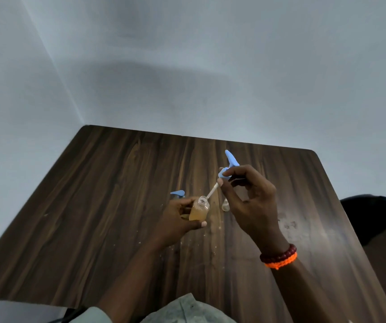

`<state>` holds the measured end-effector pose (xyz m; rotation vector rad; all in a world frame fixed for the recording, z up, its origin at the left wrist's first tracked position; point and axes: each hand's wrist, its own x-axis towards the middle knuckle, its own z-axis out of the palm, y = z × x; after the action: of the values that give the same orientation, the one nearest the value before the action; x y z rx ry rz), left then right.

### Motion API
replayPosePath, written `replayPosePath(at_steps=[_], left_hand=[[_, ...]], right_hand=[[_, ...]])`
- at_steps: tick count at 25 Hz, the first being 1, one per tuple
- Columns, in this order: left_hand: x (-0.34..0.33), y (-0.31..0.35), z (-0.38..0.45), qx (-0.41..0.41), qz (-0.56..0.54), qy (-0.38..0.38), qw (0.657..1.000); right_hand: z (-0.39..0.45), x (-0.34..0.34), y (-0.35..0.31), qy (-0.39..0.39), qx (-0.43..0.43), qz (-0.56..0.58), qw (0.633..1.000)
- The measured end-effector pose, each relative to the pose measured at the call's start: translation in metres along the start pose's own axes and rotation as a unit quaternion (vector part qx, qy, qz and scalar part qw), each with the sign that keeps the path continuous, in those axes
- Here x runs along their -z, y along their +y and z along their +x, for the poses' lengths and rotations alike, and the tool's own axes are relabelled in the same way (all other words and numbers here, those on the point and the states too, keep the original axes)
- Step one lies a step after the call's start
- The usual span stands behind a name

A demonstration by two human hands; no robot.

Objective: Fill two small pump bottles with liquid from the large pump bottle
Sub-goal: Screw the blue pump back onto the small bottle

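Observation:
My left hand [178, 220] grips a small clear bottle [199, 210] holding amber liquid, its neck uncapped and tilted slightly right. My right hand [247, 197] pinches a blue pump head [228, 167] by its collar, and the pump's white dip tube [211, 191] slants down to just beside the bottle's mouth. Another blue pump nozzle [178, 193] shows just behind my left hand; the bottle under it is hidden. A clear bottle [225, 204] stands on the table, mostly hidden behind my right hand.
The dark wooden table [117, 206] sits in a corner with pale walls behind and to the left. Small drops and smears mark the tabletop near the hands. A dark object [371, 215] lies off the table's right edge.

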<state>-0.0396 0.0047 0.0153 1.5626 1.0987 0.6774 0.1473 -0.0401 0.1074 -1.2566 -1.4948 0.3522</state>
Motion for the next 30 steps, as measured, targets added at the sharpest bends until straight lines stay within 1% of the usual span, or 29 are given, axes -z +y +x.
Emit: replayPosePath(at_steps=[5,11,14,18,21,24,26,28,30], left_hand=[[-0.008,0.008,0.002,-0.003,0.004,-0.009,1.000],[-0.015,0.018,0.004,-0.009,-0.018,0.008,1.000],[-0.018,0.024,0.006,-0.015,-0.039,0.015,0.999],[-0.020,0.029,0.009,-0.023,-0.050,0.025,0.998],[-0.020,0.029,0.009,-0.025,-0.043,0.022,0.999],[-0.020,0.028,0.007,-0.020,-0.036,0.021,0.999],[-0.021,0.029,0.005,-0.018,-0.028,0.017,0.999],[-0.021,0.029,0.004,-0.015,-0.022,0.014,1.000],[-0.020,0.027,0.005,-0.008,-0.026,0.022,0.999]], right_hand=[[0.002,0.002,0.007,-0.001,0.001,-0.017,1.000],[-0.003,0.006,0.014,-0.053,-0.002,-0.051,0.997],[-0.008,0.005,0.018,-0.078,-0.006,-0.044,0.996],[-0.010,0.003,0.020,-0.073,-0.060,-0.032,0.995],[-0.009,0.005,0.025,-0.086,-0.078,-0.012,0.993],[-0.010,0.003,0.030,-0.083,-0.076,-0.055,0.992],[-0.008,0.003,0.030,-0.087,-0.093,-0.067,0.990],[-0.007,0.006,0.028,-0.105,-0.128,-0.041,0.985],[-0.006,0.012,0.029,-0.110,-0.180,0.027,0.977]])
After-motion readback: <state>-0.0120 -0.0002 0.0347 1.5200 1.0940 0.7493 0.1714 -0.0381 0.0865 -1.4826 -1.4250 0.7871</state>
